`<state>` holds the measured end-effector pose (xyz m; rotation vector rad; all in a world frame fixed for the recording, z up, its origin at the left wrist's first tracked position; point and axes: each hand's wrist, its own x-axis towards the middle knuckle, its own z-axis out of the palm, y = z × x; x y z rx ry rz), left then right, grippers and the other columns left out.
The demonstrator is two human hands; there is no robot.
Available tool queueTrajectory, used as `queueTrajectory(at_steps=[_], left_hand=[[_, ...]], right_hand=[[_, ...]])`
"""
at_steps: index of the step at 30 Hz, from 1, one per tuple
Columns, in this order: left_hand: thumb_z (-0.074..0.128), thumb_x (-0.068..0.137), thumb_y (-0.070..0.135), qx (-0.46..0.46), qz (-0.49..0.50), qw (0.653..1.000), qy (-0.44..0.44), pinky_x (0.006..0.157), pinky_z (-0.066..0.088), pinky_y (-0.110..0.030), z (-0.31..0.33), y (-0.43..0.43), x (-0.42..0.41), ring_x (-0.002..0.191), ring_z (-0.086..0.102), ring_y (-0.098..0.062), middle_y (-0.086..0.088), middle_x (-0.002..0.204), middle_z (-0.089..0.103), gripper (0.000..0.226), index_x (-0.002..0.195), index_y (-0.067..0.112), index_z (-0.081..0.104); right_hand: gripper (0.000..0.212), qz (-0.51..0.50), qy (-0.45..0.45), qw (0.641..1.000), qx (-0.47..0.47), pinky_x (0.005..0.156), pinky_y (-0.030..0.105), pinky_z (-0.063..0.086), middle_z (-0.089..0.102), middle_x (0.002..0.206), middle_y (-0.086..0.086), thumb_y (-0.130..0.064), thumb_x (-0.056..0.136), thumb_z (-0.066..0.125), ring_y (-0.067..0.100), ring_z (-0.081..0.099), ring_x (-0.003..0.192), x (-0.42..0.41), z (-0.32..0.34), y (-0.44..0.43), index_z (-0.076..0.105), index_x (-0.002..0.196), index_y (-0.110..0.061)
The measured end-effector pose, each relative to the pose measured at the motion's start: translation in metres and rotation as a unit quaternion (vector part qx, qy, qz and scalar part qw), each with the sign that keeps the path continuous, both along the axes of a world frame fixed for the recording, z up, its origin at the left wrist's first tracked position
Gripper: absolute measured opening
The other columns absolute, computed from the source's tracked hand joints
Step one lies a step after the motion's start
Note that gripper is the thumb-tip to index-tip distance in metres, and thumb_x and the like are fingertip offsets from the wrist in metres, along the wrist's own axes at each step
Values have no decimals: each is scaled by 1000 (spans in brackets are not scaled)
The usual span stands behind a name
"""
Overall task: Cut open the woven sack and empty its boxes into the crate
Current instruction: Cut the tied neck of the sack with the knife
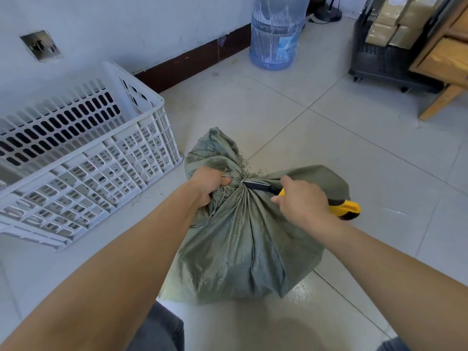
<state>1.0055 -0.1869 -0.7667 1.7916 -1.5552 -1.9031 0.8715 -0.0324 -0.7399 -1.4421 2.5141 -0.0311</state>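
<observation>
A full grey-green woven sack [243, 249] stands on the tiled floor, its neck tied shut and bunched at the top. My left hand [210, 184] grips the gathered neck just left of the tie. My right hand [301, 198] holds a yellow and black utility knife [347, 207], and its dark blade tip rests against the tied neck. The boxes inside the sack are hidden. A white slatted plastic crate [106, 148] stands to the left of the sack, with nothing visible inside it.
A large blue water bottle [276, 34] stands by the far wall. At the back right are a black wheeled cart [379, 54] with brown packages and a wooden cabinet [445, 62]. Pale floor tiles surround the sack.
</observation>
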Motion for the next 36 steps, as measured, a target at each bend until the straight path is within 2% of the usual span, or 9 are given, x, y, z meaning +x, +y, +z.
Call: queueTrajectory(at_steps=[3,8,12,15,21,26,30,34,36], left_hand=[[66,84,8,-8,12,1000,18,97,48,-45,3,1,-2,106,62,-31,-14,111,66,23,107,4,62],[50,92,-2,-171,-45,982,59,43,43,-13,13,9,-5,56,50,-12,-4,114,58,40,126,18,55],[64,88,25,-189,-170,967,21,96,41,-20,19,10,2,114,54,-21,-3,145,42,58,141,21,42],[80,70,33,-168,-195,966,-21,100,35,-30,15,10,4,131,42,-25,-7,144,43,89,143,13,34],[77,74,14,-183,-177,965,-60,61,36,-21,11,7,3,78,53,-20,-1,81,54,27,91,14,56],[71,77,2,-143,-149,978,-16,47,30,-15,17,13,1,53,38,-8,2,63,42,41,59,19,38],[71,72,-2,-138,-124,983,-1,55,40,-27,18,14,1,68,50,-19,-11,80,54,19,83,2,57],[75,69,1,-123,-100,987,8,75,54,-42,18,16,1,77,62,-25,-18,92,66,39,105,-8,62],[74,69,0,-114,-97,989,18,80,55,-47,19,19,0,79,66,-29,-20,93,68,34,100,-10,65]], right_hand=[[34,-46,-100,993,-30,52,33,27,51,71,-1,-43,90,57,27,48,73,-6,-5,2,39,73,-19],[40,-115,-260,956,-73,58,31,33,46,58,3,-39,80,67,26,49,60,-12,-15,-7,39,62,-16],[38,-107,-215,968,-80,54,31,28,46,61,1,-41,81,65,25,47,65,-10,-14,-9,43,65,-15],[36,-95,-184,974,-91,53,31,28,49,64,-1,-43,82,64,25,49,69,-4,-11,-8,44,66,-17],[34,-75,-140,985,-70,57,34,30,52,73,3,-43,88,59,31,52,76,8,-7,-8,48,82,-12],[29,-30,-2,998,-52,59,33,34,48,77,2,-43,97,47,26,45,73,12,7,-11,40,90,-15],[38,-138,-217,965,-55,54,35,46,54,62,7,-36,85,65,31,57,63,7,7,-16,44,66,-12],[28,-289,-495,818,-40,41,22,48,54,59,15,-23,85,72,22,50,43,5,21,-17,57,77,0],[34,-237,-364,900,-30,50,29,48,57,64,12,-30,84,70,26,55,54,7,21,-18,53,70,-5]])
